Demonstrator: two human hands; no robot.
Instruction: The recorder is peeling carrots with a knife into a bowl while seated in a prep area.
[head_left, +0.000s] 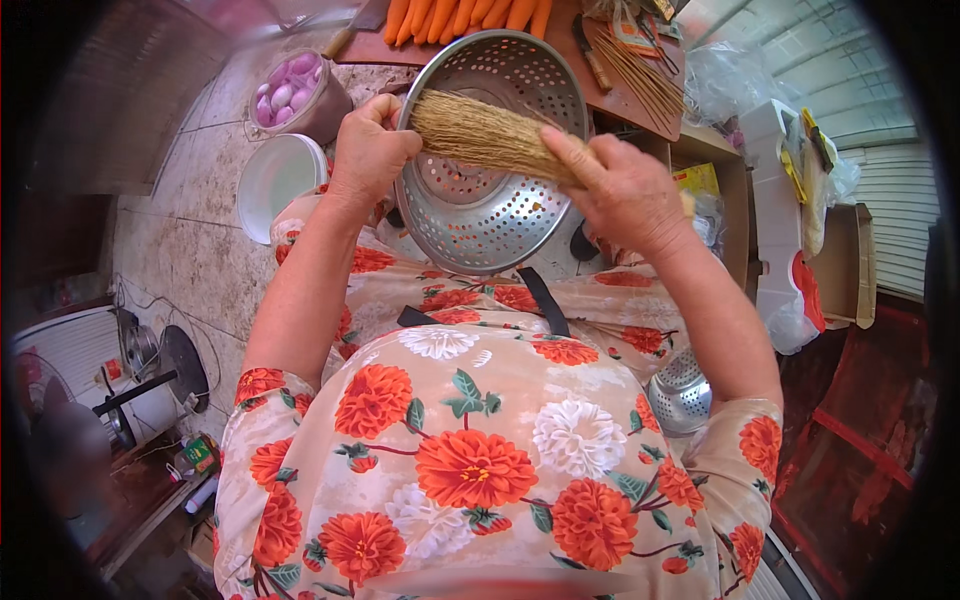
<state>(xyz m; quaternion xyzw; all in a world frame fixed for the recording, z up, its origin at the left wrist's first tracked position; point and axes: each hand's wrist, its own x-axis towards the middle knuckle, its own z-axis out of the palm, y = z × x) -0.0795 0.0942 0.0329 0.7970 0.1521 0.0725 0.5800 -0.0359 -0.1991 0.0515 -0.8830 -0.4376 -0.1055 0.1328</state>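
Observation:
A perforated metal colander (517, 214) is tilted in front of me, its inside facing up toward me. My left hand (375, 154) grips its left rim, thumb and fingers pinched over the edge. In my right hand (626, 184) is a straw whisk brush (480, 135), held near its right end. Its bristles lie across the colander's mouth and reach the left rim by my left thumb. Whether the bristles press on the metal, I cannot tell. Part of the colander's inside is hidden behind the brush and my right hand.
Beyond the colander, several carrots (465, 16), a knife (592, 56) and thin wooden skewers (637, 79) lie on a reddish board (555, 49). On the left stand a tub of peeled purple onions (319, 101) and a white bucket (274, 187). A cardboard box (731, 202) is at right.

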